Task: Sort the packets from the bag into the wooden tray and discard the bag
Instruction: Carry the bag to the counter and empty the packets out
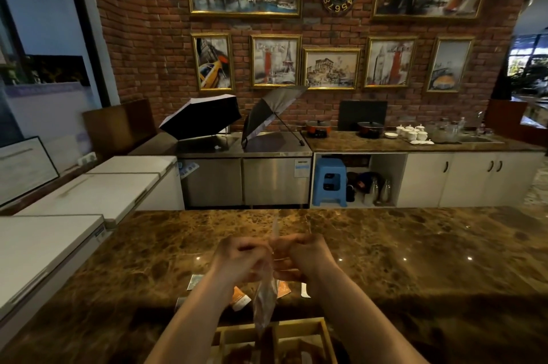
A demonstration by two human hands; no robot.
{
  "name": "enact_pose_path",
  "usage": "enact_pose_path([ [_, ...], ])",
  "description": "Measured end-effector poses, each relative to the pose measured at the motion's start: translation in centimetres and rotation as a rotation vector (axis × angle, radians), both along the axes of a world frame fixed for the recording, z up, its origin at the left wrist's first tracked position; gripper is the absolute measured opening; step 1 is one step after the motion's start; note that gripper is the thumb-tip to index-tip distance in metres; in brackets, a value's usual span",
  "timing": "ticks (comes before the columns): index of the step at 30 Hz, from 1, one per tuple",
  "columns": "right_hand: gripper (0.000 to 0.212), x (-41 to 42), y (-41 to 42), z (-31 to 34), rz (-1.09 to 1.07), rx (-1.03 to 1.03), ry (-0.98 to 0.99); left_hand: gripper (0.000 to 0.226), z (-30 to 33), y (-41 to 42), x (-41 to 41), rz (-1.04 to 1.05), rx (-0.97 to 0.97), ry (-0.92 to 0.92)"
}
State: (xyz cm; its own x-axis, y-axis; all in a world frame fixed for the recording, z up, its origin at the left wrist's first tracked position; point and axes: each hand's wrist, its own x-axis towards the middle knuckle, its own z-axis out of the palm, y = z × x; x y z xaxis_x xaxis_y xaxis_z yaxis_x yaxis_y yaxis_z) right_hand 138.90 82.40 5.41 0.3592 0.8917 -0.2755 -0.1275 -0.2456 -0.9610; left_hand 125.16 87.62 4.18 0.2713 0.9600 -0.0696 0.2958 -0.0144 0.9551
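Brown marbled stone forms the countertop (415, 260) that fills the lower half of the head view, with a brick wall of framed pictures and 2 open umbrellas (201, 117) on a steel counter behind it. Above the near part of the countertop, the left hand (240, 260) and the right hand (302, 257) are raised close together, fingers curled inward. Both pinch a clear plastic bag (264, 301) between them; its upper edge rises as a thin strip above the knuckles, and its crumpled body hangs down between the wrists. The bag's lower tip dangles just over the wooden tray (323, 331), which sits at the bottom edge of the view with several compartments, their contents dark and hard to tell. On the countertop beyond the tray, partly hidden by the forearms, lie several small packets (239, 300), some orange and white, 1 greyish at the left, spread loosely side by side.
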Motion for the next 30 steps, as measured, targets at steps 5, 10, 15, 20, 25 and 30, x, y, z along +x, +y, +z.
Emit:
enact_pose_path([
  [5, 0.011, -0.3, -0.1, 0.3, -0.044, -0.03, 0.029, 0.008, 0.4, -0.8, 0.1, 0.012, -0.062, -0.086],
  [10, 0.01, -0.2, -0.7, 0.8, -0.067, -0.044, 0.028, 0.011, 0.8, -1.5, 0.0, -0.01, -0.127, -0.135],
  [15, 0.014, -0.6, -1.5, 1.2, -0.038, -0.031, 0.043, 0.015, 1.4, -2.2, 0.0, 0.028, -0.082, -0.062],
  [20, 0.011, -0.7, -1.6, 1.1, -0.035, -0.044, -0.02, 0.014, 1.8, -3.1, -0.1, 0.034, -0.081, -0.043],
  [25, 0.014, -0.4, -2.2, 1.3, -0.006, -0.06, 0.028, 0.012, 1.6, -3.4, -0.3, 0.041, -0.143, -0.11],
  [30, 0.021, -0.5, -1.6, 0.5, 0.013, -0.084, -0.058, 0.007, 1.5, -3.9, -0.3, 0.068, -0.244, -0.203],
])
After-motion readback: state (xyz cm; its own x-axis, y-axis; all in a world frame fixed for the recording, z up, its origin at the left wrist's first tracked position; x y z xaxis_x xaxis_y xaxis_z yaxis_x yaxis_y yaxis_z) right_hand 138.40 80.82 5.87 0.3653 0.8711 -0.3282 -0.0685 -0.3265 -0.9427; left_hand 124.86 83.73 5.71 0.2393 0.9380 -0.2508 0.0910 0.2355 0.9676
